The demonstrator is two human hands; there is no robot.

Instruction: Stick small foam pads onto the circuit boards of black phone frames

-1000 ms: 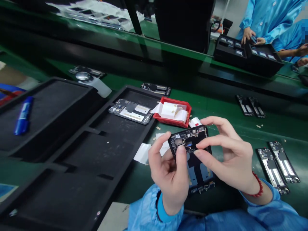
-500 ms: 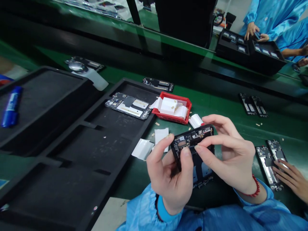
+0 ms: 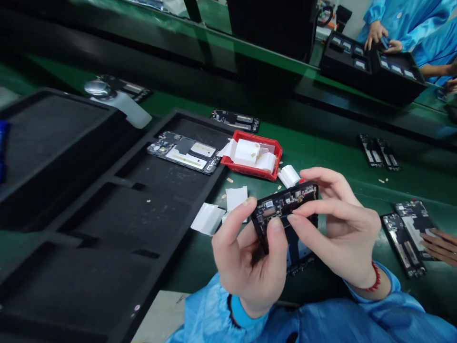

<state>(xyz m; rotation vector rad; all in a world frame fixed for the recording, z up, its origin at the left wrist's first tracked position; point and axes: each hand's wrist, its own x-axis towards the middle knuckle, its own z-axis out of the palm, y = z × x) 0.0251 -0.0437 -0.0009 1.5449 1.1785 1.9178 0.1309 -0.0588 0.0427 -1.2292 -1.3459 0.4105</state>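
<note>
An opened phone, its circuit board and dark inner frame exposed, is tilted in front of me. My left hand grips it by the left side, with the thumb on the board and the fingers around the edge. Over the upper right part of the phone, my right hand pinches thumb and forefinger together at the board. Whatever lies between those fingertips is too small to make out. Beyond the phone sits a red bin holding white backing papers. Loose white papers lie left of my hands.
A black foam tray on the left carries an opened phone. More opened phones lie behind it and at the right, where another person's hand rests. A bottle with a metal top stands at the back left.
My hands keep nearly the same hold on the phone. At the right, the other person's hand has moved rightward, and the opened phone under it has turned and shifted. The view has shifted slightly.
</note>
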